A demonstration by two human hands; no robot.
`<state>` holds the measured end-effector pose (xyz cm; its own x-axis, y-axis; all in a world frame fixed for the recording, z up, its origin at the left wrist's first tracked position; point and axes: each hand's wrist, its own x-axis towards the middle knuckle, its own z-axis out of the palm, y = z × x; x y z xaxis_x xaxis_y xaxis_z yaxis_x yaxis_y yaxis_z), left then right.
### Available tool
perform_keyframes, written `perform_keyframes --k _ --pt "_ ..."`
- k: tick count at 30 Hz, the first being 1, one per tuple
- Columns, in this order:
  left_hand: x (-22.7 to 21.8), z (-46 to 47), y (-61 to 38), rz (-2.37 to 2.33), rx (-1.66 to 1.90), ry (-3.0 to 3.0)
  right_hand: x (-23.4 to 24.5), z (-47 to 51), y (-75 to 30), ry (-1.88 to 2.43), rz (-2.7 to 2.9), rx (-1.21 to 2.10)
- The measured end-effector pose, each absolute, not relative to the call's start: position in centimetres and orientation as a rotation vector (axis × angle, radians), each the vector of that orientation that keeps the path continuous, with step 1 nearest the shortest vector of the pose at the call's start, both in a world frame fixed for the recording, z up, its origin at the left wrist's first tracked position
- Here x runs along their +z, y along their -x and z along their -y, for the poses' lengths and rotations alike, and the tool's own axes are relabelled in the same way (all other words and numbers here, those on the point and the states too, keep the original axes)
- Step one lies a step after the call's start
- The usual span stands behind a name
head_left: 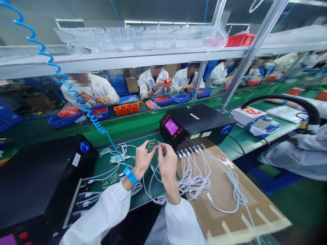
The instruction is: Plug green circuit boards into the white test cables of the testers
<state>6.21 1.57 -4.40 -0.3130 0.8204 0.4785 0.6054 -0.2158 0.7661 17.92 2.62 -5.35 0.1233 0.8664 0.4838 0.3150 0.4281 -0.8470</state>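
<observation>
My left hand grips a small green circuit board above the bench, a blue wrist strap with a coiled blue cord on its wrist. At the board's right edge, the fingertips of my right hand are pinched together; what lies between them is too small to make out. Left of my hands, more circuit boards lie on the green mat with white cables plugged in. Beneath and right of my right hand spread bundled white cables.
A black tester with a lit purple screen stands behind my hands; another black box fills the left. Brown cardboard lies at right. The coiled blue cord hangs across the view. Several co-workers sit beyond the green conveyor with blue bins.
</observation>
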Motion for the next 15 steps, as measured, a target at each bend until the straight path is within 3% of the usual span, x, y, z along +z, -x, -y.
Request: perform_keyframes --k 15 --pt "-3.9 -3.2 -5.4 -1.961 1.29 -1.809 -7.0 -4.5 -16.8 1.113 1.467 0.59"
